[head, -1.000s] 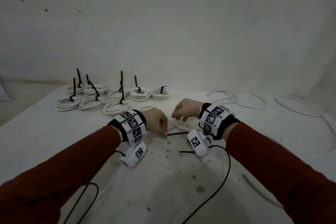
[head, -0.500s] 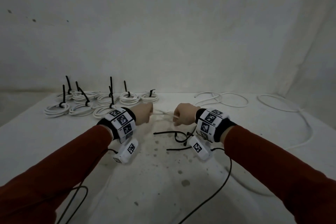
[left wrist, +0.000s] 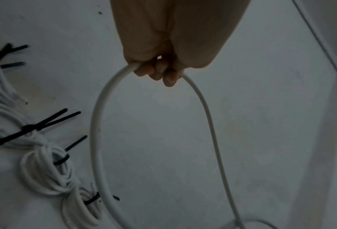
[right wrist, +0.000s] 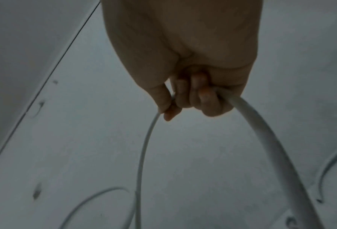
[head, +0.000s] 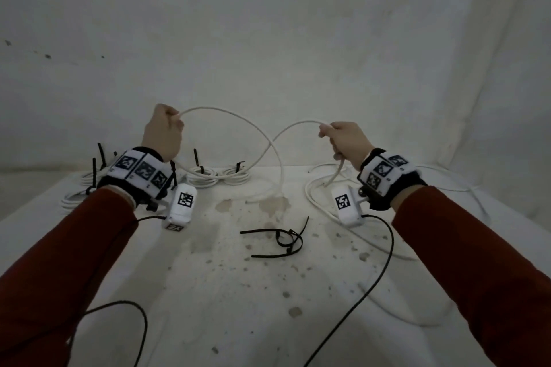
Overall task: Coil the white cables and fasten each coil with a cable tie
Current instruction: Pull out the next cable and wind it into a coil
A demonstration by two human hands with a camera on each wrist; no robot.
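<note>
Both hands are raised above the table and hold one loose white cable [head: 269, 143]. My left hand [head: 163, 131] grips it in a fist at the upper left, and the cable [left wrist: 97, 124] hangs below the curled fingers as a wide loop. My right hand [head: 346, 140] grips another stretch, with the cable [right wrist: 265, 139] leaving both sides of the fist. Between the hands the two arcs cross and drop to the table. Black cable ties [head: 283, 240] lie loose on the table in front of me.
Several finished white coils with black ties [head: 217, 177] sit at the table's back left, also seen as coils [left wrist: 52, 170] under the left wrist. Loose white cable [head: 328, 211] trails over the right side of the stained table [head: 238, 292]. Thin black wrist-camera leads [head: 372, 277] hang from both arms.
Both hands have risen from the table and moved apart, lifting the white cable into two crossing arcs. The black ties stay on the table.
</note>
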